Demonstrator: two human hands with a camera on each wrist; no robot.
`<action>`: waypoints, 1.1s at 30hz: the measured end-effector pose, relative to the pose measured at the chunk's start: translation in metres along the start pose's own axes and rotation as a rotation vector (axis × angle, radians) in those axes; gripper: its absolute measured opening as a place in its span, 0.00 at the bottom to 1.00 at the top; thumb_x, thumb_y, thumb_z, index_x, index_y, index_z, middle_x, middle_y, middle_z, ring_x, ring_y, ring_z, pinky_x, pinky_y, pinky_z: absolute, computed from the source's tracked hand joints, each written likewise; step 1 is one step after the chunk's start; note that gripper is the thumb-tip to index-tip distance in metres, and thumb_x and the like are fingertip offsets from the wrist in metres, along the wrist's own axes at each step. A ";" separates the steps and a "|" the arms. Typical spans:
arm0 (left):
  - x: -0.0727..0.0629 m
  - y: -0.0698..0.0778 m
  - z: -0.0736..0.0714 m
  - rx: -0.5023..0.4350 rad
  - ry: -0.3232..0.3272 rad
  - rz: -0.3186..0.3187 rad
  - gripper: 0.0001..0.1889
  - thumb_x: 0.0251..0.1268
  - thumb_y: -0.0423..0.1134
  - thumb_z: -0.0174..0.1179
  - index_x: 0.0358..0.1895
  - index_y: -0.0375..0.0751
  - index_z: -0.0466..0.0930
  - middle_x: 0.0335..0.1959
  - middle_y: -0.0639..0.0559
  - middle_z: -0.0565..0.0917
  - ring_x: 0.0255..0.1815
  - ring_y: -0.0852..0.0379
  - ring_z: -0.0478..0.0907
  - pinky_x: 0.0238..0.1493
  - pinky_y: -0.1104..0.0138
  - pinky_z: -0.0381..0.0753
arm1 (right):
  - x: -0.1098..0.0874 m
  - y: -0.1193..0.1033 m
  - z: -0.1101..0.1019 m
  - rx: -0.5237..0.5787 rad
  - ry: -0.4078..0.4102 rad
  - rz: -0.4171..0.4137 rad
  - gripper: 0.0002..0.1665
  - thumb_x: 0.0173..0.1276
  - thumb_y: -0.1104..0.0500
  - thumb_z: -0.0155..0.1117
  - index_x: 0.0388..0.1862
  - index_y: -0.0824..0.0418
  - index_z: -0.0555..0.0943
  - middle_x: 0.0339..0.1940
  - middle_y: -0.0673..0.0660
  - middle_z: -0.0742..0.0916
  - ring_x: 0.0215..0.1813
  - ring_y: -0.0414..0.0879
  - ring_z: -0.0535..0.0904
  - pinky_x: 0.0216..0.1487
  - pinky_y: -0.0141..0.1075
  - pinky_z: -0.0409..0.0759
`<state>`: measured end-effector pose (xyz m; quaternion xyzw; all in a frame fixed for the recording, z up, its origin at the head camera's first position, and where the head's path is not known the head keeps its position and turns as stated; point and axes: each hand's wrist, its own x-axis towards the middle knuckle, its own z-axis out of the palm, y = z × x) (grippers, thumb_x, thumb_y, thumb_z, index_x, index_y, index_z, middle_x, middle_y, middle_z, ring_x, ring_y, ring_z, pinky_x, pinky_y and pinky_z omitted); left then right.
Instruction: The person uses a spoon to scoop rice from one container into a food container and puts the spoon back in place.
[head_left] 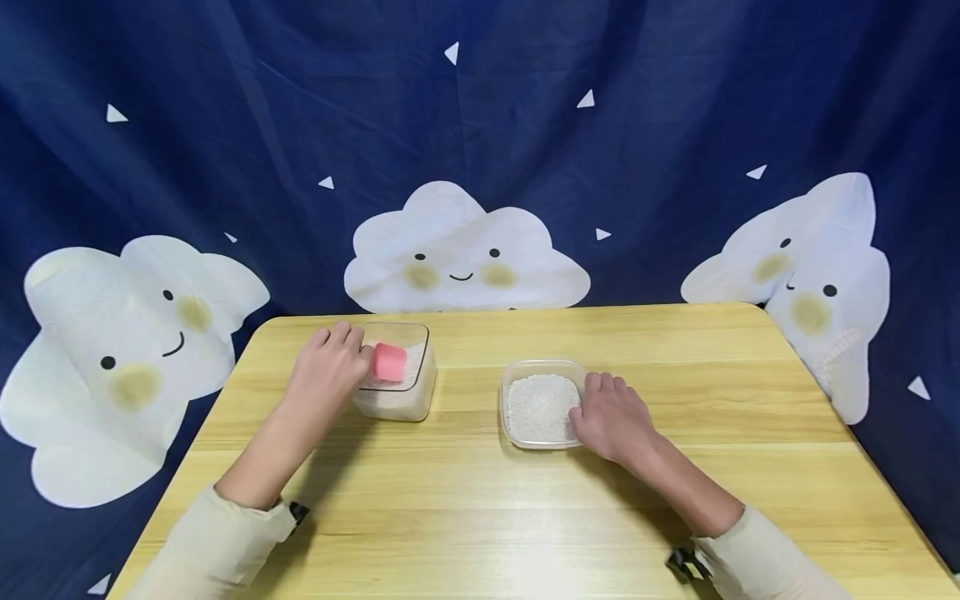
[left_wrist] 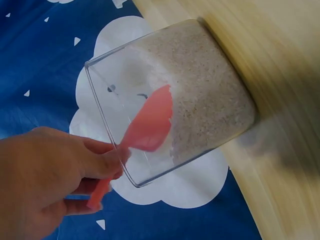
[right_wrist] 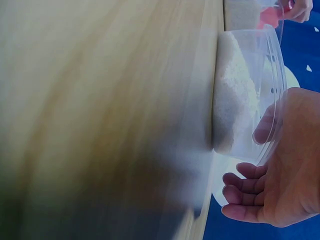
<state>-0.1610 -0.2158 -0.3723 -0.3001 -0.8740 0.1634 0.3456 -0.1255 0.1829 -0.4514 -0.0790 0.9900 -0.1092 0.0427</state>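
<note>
My left hand [head_left: 330,368] pinches the handle of a pink scoop [left_wrist: 152,122] at the rim of a tall clear container [head_left: 401,406]. The scoop's bowl is inside, its edge at the surface of the rice [left_wrist: 210,85] that fills the lower part. To the right stands a low clear plastic container [head_left: 510,429] holding white rice [head_left: 543,408]. My right hand [head_left: 617,417] grips this container's right rim. In the right wrist view the thumb shows through the clear wall, and the other fingers [right_wrist: 245,192] curl outside it.
Both containers stand on a light wooden table [head_left: 465,500], the tall one near the far edge at the left. A dark blue curtain [head_left: 465,100] with white clouds hangs behind the table.
</note>
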 end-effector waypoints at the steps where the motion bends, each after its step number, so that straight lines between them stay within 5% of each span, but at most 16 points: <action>1: 0.000 0.000 0.000 -0.006 -0.023 -0.002 0.17 0.67 0.25 0.46 0.24 0.36 0.83 0.26 0.42 0.78 0.31 0.46 0.71 0.30 0.61 0.64 | 0.000 0.000 0.000 0.001 -0.002 0.000 0.19 0.70 0.54 0.47 0.44 0.71 0.71 0.36 0.61 0.75 0.40 0.57 0.72 0.45 0.50 0.73; 14: -0.002 0.001 0.006 -0.175 -0.268 -0.114 0.07 0.61 0.23 0.64 0.34 0.38 0.88 0.33 0.41 0.82 0.39 0.43 0.76 0.37 0.56 0.71 | -0.001 0.002 -0.007 0.006 -0.016 -0.019 0.20 0.71 0.54 0.46 0.46 0.72 0.71 0.37 0.62 0.76 0.41 0.57 0.72 0.46 0.51 0.75; 26: 0.001 0.010 0.004 -0.206 -0.242 -0.152 0.05 0.62 0.29 0.68 0.40 0.38 0.89 0.38 0.40 0.85 0.44 0.41 0.78 0.44 0.52 0.78 | 0.002 0.009 -0.019 0.063 -0.070 -0.036 0.18 0.75 0.54 0.45 0.45 0.68 0.73 0.38 0.61 0.79 0.41 0.56 0.73 0.46 0.50 0.75; 33: 0.008 0.008 0.006 -0.332 -0.249 -0.144 0.10 0.60 0.36 0.73 0.45 0.40 0.90 0.41 0.42 0.86 0.47 0.42 0.81 0.49 0.50 0.82 | 0.001 0.016 -0.030 0.087 -0.023 -0.028 0.34 0.82 0.50 0.38 0.68 0.78 0.69 0.63 0.74 0.81 0.64 0.71 0.77 0.65 0.63 0.75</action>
